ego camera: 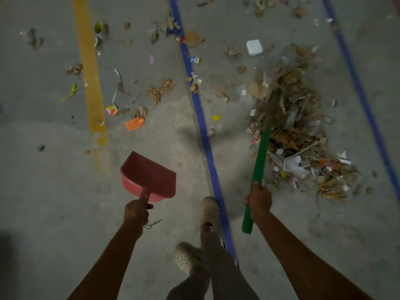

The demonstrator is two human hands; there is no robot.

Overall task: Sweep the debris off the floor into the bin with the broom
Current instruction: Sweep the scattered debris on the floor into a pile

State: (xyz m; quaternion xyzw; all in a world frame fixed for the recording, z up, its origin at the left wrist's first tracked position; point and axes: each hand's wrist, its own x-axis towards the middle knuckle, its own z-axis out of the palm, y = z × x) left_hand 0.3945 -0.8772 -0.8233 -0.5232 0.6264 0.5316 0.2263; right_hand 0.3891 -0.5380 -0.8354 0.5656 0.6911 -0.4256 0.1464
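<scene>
two clamped grips: right hand (258,200) curled round the green broom (259,156), left hand (136,210) round the red dustpan (149,176) stem; debris pile (298,144) lies right of the blue tape (203,135), so pull loose scraps (160,90) into it first, bin unseen

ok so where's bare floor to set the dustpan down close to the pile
Bare concrete lies between the middle blue line and the green broom handle, just ahead of the shoe, beside the debris pile. Another bare stretch is left of the dustpan, nearer than the end of the yellow line. Crowded: right of the broom, and the scatter farther off across both lines.
</scene>
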